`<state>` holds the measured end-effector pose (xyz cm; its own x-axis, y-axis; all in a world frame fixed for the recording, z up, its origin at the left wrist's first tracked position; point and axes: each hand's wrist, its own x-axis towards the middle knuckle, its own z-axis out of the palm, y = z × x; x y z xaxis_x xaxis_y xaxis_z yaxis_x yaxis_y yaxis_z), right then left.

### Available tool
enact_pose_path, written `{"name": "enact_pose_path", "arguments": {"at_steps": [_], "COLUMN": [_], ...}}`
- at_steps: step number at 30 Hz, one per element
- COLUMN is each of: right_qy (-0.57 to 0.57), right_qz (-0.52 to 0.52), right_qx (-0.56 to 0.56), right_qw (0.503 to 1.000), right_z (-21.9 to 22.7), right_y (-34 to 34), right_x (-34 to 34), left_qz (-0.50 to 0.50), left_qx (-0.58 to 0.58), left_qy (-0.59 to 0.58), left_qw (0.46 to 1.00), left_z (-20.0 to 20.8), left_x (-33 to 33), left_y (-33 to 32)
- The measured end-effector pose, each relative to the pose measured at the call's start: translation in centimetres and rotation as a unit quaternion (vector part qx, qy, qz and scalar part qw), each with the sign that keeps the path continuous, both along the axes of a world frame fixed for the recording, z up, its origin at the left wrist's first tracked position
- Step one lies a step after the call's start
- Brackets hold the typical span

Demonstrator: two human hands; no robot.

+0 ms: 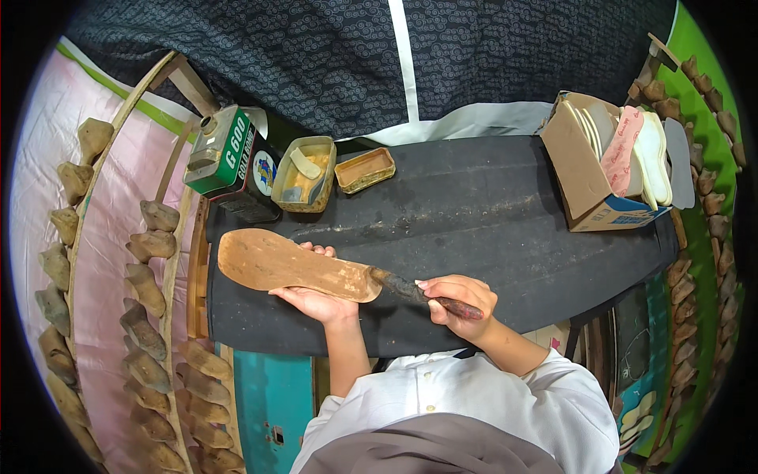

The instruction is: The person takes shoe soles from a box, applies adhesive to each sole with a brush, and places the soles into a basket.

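My left hand (325,305) supports a brown insole-shaped piece (292,265) from underneath, above the near left part of the table. Its fingertips show past the far edge and its thumb lies along the near edge. The broad rounded end points left. My right hand (462,304) is closed round a dark, crusted stick-like tool (403,286) with a reddish butt end. The tool's other end meets the right end of the insole piece, where dark brown marks show. Whether that end is a brush or a blade I cannot make out.
On the dark-covered table (474,229) stand a green and black metal can (229,162), a tub (304,178) holding a pale scoop-like piece, and a small shallow tray (365,171). A cardboard box (580,166) of soles sits far right. Racks of shoe lasts (142,284) flank both sides.
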<state>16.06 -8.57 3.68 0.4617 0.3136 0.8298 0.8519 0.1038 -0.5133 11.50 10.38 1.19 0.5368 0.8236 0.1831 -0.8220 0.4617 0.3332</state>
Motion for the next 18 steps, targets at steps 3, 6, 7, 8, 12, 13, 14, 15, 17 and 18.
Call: {"name": "enact_pose_path", "arguments": {"at_steps": [3, 6, 7, 8, 12, 13, 14, 15, 17, 18], "right_qy": [-0.007, -0.018, -0.018, -0.018, 0.001, 0.001, -0.017, -0.035, -0.017, 0.000], "right_qz": [0.000, 0.005, 0.006, -0.003, -0.009, -0.009, 0.009, 0.027, 0.050, 0.072], "right_qx": [0.002, 0.004, 0.004, 0.001, -0.012, -0.012, -0.010, -0.008, -0.009, -0.010], "right_qw": [1.000, 1.000, 1.000, 1.000, 1.000, 1.000, 1.000, 0.999, 0.999, 0.997], "right_z": [-0.1, 0.3, 0.3, 0.2, -0.4, -0.3, -0.1, 0.1, -0.1, -0.2], "right_y": [0.2, 0.6, 0.7, 0.7, 0.6, 0.7, 0.9, 1.0, 0.8, 0.8], "right_x": [0.0, 0.1, 0.0, 0.0, -0.2, -0.2, -0.3, -0.4, -0.8, -0.9], "left_qz": [0.005, 0.000, 0.000, 0.000, 0.039, 0.054, 0.055, 0.067, 0.079, 0.093], "left_qx": [-0.004, -0.016, -0.024, -0.024, -0.026, -0.029, -0.029, -0.023, -0.017, -0.025], "left_qy": [0.010, 0.013, 0.015, 0.014, 0.034, 0.039, 0.039, 0.036, 0.033, 0.037], "left_qw": [1.000, 1.000, 1.000, 1.000, 0.998, 0.997, 0.997, 0.997, 0.996, 0.995], "left_z": [0.0, -0.5, -0.6, -0.6, -0.3, -0.1, 0.0, 0.2, 0.4, 0.5], "left_x": [-0.1, -0.2, -0.2, -0.2, -0.1, -0.1, -0.2, -0.3, -0.3, -0.1], "left_y": [0.0, 0.0, 0.1, 0.1, 0.0, -0.2, -0.3, -0.4, -0.6, -0.6]}}
